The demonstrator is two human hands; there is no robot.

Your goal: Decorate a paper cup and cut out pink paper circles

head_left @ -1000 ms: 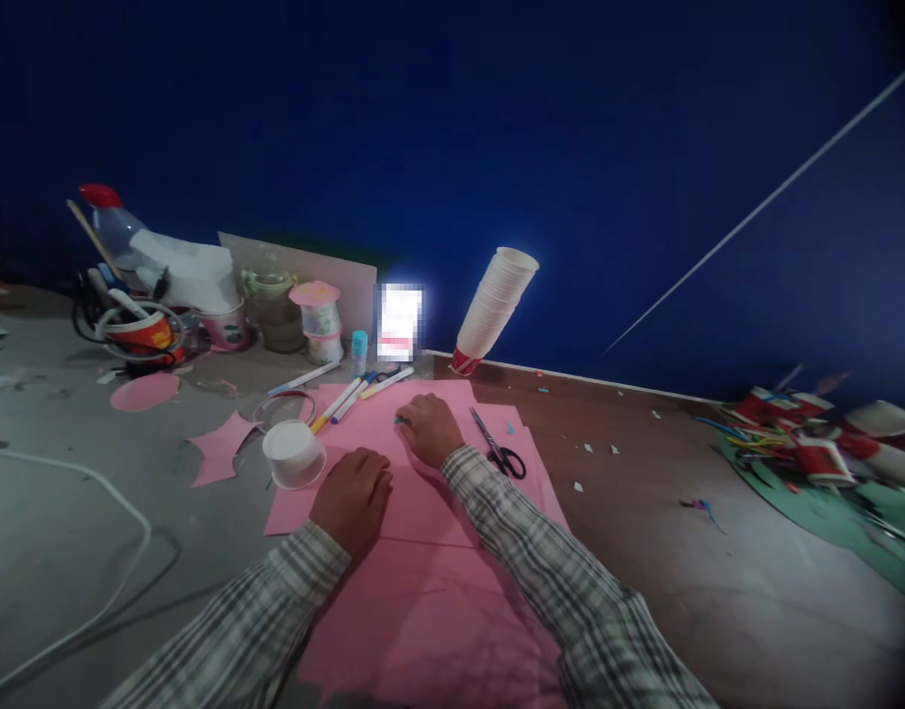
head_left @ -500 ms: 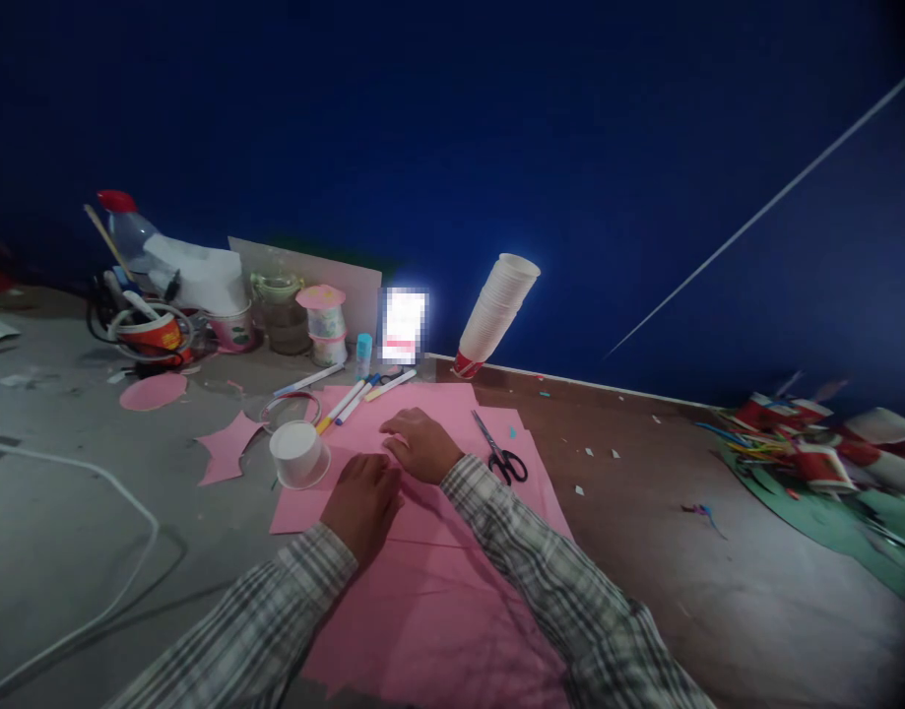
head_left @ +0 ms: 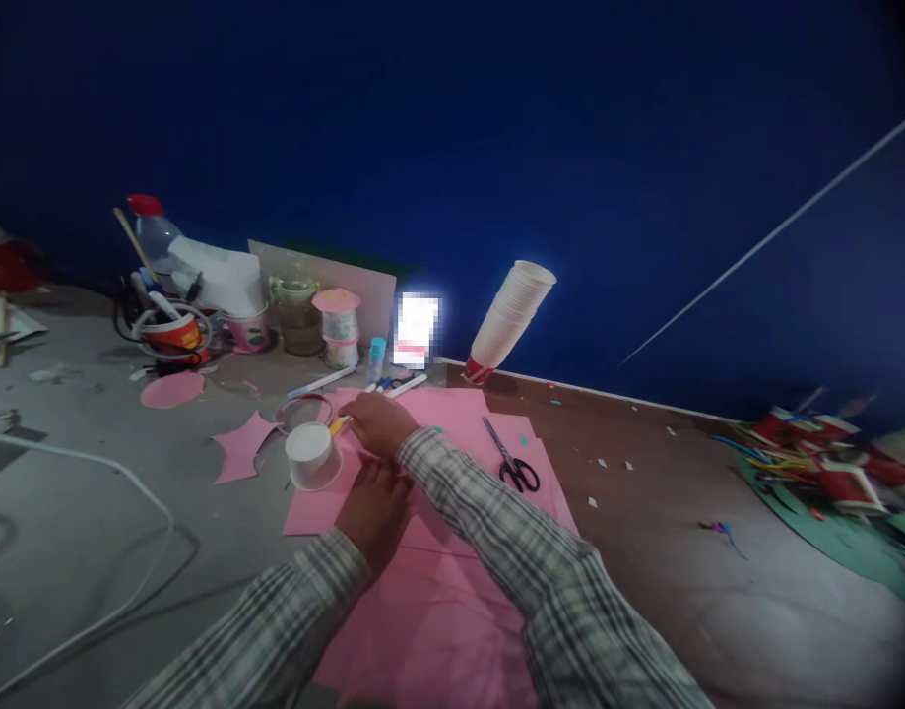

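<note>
My left hand (head_left: pixel 378 512) rests on a sheet of pink paper (head_left: pixel 422 611), its fingers laid down over the sheet. My right hand (head_left: pixel 382 423) reaches across above it, fingers stretched to the left over the markers. Just by its fingertips shows the yellow end of a marker (head_left: pixel 338 426); the hand covers most of that marker. Left of both hands, a white paper cup (head_left: pixel 313 455) stands upside down. Black-handled scissors (head_left: pixel 512 458) lie partly open on the paper to the right.
A tilted stack of paper cups (head_left: pixel 512 315) leans against the blue wall. Back left stand a glue stick (head_left: pixel 376 359), a decorated cup piece (head_left: pixel 340 330) and a red-capped bottle (head_left: pixel 153 231). A pink star cutout (head_left: pixel 245 448) and a white cable (head_left: pixel 138 487) lie left.
My right hand has moved left and away from me, from the pink paper to over the markers. My left hand stays on the paper. The whole view has shifted slightly.
</note>
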